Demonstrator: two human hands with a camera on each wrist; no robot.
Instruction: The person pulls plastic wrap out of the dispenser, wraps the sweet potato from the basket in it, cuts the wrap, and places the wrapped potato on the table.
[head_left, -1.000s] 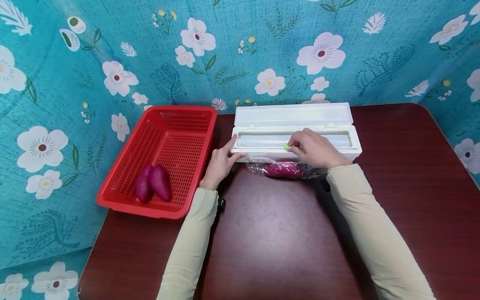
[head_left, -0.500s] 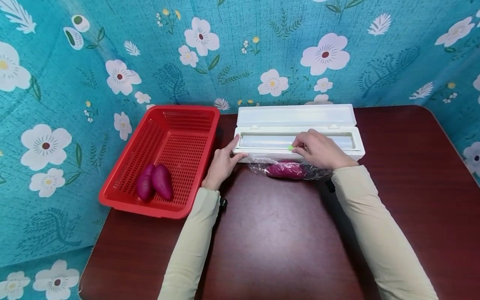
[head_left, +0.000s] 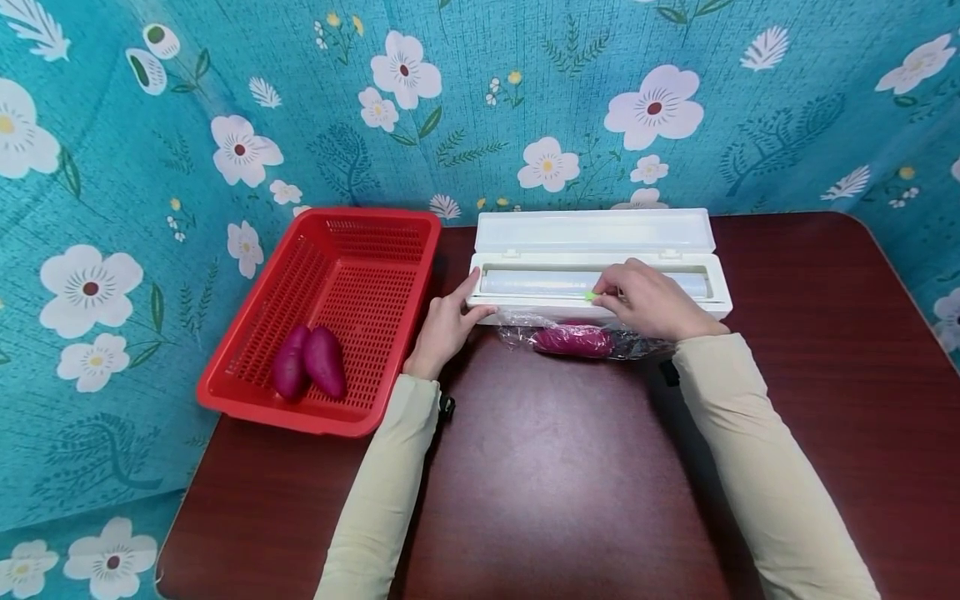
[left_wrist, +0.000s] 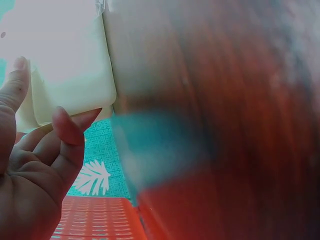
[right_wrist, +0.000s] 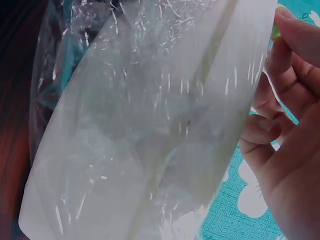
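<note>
A white cling film dispenser (head_left: 525, 310) lies at the back of the table, its lid (head_left: 592, 232) raised and a roll of cling film (head_left: 536, 282) inside. Around its left end my left hand (head_left: 441, 333) holds on, thumb at the front and fingers at the end wall. Between thumb and forefinger, my right hand (head_left: 648, 302) pinches a small green slider (head_left: 589, 296) on the front edge. Clear film (right_wrist: 135, 75) drapes over the front, seen close in the right wrist view. Beneath this film, a purple sweet potato (head_left: 573, 341) lies against the dispenser's front.
To the left stands a red plastic basket (head_left: 382, 333) with two more purple sweet potatoes (head_left: 324, 362) in it. A blue flowered cloth (head_left: 465, 100) hangs behind the dark wooden table (head_left: 555, 483).
My right hand has slid a little to the right along the dispenser's edge, carrying the green slider with it. The left hand keeps its hold at the left end.
</note>
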